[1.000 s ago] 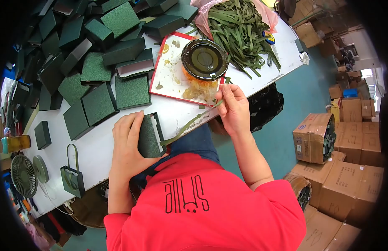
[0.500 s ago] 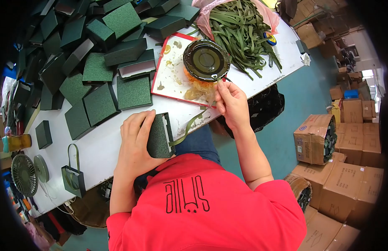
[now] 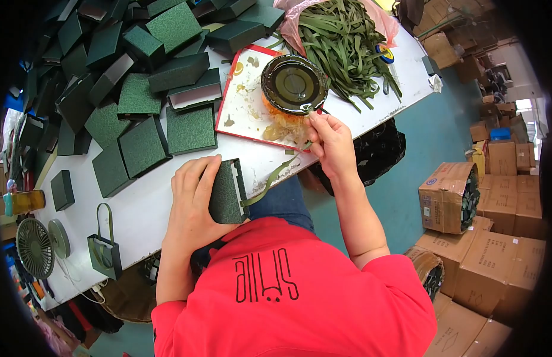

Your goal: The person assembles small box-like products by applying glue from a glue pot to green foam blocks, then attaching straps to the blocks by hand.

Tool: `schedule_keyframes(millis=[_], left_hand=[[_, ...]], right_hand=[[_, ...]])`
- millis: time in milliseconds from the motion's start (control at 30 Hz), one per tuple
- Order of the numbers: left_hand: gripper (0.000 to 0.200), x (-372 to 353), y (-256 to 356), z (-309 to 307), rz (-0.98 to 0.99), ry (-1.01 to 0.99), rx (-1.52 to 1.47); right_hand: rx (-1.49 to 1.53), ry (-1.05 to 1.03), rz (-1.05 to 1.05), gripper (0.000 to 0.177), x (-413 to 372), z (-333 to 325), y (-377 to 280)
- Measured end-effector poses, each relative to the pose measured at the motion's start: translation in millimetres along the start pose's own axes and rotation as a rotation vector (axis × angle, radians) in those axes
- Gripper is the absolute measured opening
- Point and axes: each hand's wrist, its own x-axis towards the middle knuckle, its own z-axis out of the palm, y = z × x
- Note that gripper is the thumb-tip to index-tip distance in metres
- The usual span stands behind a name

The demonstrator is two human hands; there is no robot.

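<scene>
My left hand (image 3: 192, 196) is wrapped round a small dark green box (image 3: 226, 193) at the table's front edge. A flat olive-green ribbon (image 3: 274, 177) comes out of the box's open side and runs up toward my right hand (image 3: 330, 140). That hand is closed in a pinch on the ribbon's far end, its fingertips at the near rim of a round black glue pot (image 3: 294, 83). Dark, glossy liquid coats the pot's top, and amber drips hang on its side. Under the pot lies a stained white board (image 3: 246, 110) with a red border.
Many green boxes (image 3: 169, 27) are heaped at the left and back of the table. A pink bag (image 3: 291, 30) of loose green ribbons (image 3: 341, 53) stands behind the pot. A small fan (image 3: 35, 249) and a handled box (image 3: 104, 256) are at left; cartons (image 3: 448, 199) stand at right.
My right hand has shifted very slightly, still at the pot's rim, and the ribbon hangs a little differently. My left hand and the box stay in place.
</scene>
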Motion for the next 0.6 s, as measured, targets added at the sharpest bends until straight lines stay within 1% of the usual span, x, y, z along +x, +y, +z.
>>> schedule_keyframes(millis=[100,200,300,400,433,533,600], left_hand=[[0.108,-1,-2,-1,-0.003,0.009,0.000],[0.111,-1,-4,-3,0.006,0.003,-0.008],[0.110,2,-3,-8,0.007,-0.003,-0.096],[0.111,1,-5,-10,0.015,-0.025,-0.209],[0.111,2,-4,-11,0.024,-0.036,-0.232],[0.109,4,-1,-13,0.038,-0.068,-0.267],[0.108,5,1,-13,0.042,-0.065,-0.267]], right_hand=[[0.054,0.007,-0.036,0.020,-9,-1,3],[-0.045,-0.021,-0.065,0.020,-30,7,-4],[-0.160,-0.224,-0.014,0.019,-51,16,-7],[-0.270,-0.417,0.117,0.017,-62,27,-8],[-0.273,-0.439,0.168,0.017,-65,32,-9],[-0.373,-0.527,0.161,0.019,-62,39,-5],[-0.360,-0.556,0.178,0.019,-63,44,-5]])
